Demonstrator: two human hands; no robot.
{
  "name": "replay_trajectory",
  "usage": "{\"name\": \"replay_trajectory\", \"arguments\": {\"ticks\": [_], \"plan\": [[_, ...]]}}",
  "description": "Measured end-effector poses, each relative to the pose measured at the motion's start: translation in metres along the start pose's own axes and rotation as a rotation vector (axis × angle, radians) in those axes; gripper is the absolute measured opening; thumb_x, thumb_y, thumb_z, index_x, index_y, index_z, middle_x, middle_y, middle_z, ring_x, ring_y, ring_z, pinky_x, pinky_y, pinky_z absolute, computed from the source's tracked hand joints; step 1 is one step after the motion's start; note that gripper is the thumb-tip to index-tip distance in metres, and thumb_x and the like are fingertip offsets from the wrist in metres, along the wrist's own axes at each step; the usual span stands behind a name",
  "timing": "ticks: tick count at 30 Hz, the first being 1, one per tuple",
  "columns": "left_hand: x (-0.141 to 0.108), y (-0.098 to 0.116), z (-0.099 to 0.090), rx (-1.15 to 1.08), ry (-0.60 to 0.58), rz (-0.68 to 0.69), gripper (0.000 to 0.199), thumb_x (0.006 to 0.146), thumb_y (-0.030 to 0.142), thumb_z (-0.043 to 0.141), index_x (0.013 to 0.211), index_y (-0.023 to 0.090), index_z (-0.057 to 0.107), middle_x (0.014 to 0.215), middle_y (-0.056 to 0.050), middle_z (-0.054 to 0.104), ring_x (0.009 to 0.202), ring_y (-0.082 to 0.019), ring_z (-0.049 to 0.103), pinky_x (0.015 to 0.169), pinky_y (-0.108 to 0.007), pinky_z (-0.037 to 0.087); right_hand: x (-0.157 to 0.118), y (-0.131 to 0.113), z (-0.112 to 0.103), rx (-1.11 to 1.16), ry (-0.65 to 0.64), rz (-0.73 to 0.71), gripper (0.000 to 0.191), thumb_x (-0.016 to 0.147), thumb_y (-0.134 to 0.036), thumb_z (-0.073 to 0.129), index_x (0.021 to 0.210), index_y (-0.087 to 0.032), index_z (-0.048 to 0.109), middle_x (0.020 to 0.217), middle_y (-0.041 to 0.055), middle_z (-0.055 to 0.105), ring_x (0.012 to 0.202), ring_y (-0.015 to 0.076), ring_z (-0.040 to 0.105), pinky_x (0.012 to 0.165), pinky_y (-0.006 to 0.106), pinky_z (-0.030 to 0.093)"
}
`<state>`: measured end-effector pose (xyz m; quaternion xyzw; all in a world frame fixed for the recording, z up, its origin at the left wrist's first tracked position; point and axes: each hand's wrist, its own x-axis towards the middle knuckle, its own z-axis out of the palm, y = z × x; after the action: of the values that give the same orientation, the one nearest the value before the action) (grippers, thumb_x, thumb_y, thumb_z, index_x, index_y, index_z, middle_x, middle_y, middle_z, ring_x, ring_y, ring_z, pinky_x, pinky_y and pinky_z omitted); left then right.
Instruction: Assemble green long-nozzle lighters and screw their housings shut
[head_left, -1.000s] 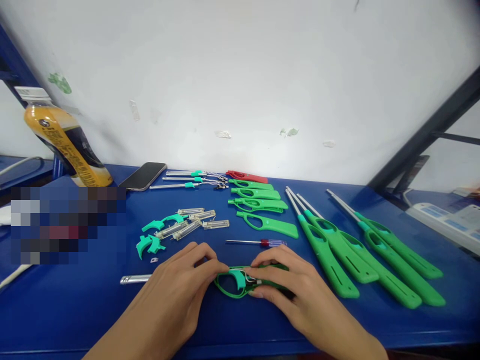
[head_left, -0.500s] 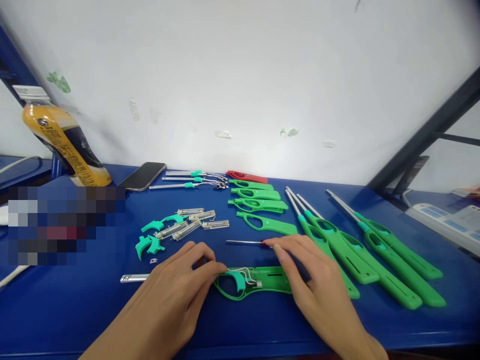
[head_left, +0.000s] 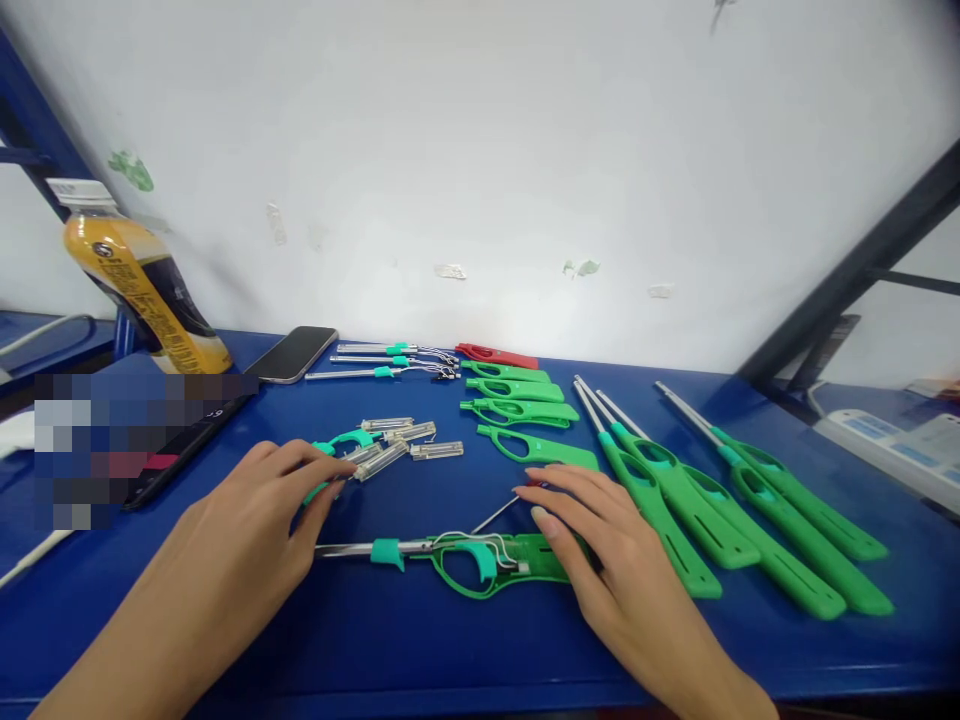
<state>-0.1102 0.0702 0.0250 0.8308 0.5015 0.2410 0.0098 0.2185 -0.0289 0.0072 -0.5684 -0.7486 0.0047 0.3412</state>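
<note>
An open green lighter shell [head_left: 544,556] lies at the front middle, with a teal trigger [head_left: 484,560], white wires and a metal tube [head_left: 345,549] bearing a teal collar [head_left: 387,553]. My left hand [head_left: 277,500] is over the small parts at the left, fingers pinched beside the clear fuel tanks [head_left: 381,460]; what they hold is too small to make out. Under my right hand [head_left: 600,540] is the shell's right end. Its fingers are closed on a screwdriver [head_left: 495,515], whose thin shaft slants down left towards the shell.
Green shell halves [head_left: 536,445] and a red one [head_left: 495,355] lie at the back middle, beside wired tubes [head_left: 352,375]. Several assembled green lighters [head_left: 712,515] are at the right. A phone [head_left: 294,354] and a yellow bottle [head_left: 150,290] stand or lie back left.
My left hand has moved left and up from the tube to the small parts, uncovering the teal collar. The screwdriver in my right hand has tilted, its tip now nearer the shell.
</note>
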Motion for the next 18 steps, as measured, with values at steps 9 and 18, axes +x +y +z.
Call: {"name": "replay_trajectory", "arguments": {"ticks": [9, 18], "plan": [[-0.007, -0.017, -0.006, -0.026, -0.079, -0.059, 0.032, 0.103, 0.041, 0.051, 0.102, 0.031, 0.081, 0.111, -0.011, 0.079, 0.104, -0.040, 0.074, 0.084, -0.049, 0.058, 0.019, -0.007, -0.001, -0.082, 0.016, -0.138, 0.023, 0.116, -0.021, 0.055, 0.129, -0.025, 0.074, 0.125, 0.0080, 0.078, 0.122, 0.0282, 0.069, 0.109, 0.049, 0.053], [-0.005, -0.009, -0.025, -0.018, -0.233, -0.117, 0.034, 0.099, 0.043, 0.048, 0.090, 0.032, 0.079, 0.100, -0.008, 0.082, 0.090, -0.037, 0.080, 0.074, -0.045, 0.057, 0.098, -0.020, 0.013, -0.262, -0.266, -0.327, 0.019, 0.112, -0.021, 0.065, 0.128, -0.020, 0.075, 0.119, 0.0089, 0.076, 0.113, 0.0284, 0.069, 0.099, 0.046, 0.055]]}}
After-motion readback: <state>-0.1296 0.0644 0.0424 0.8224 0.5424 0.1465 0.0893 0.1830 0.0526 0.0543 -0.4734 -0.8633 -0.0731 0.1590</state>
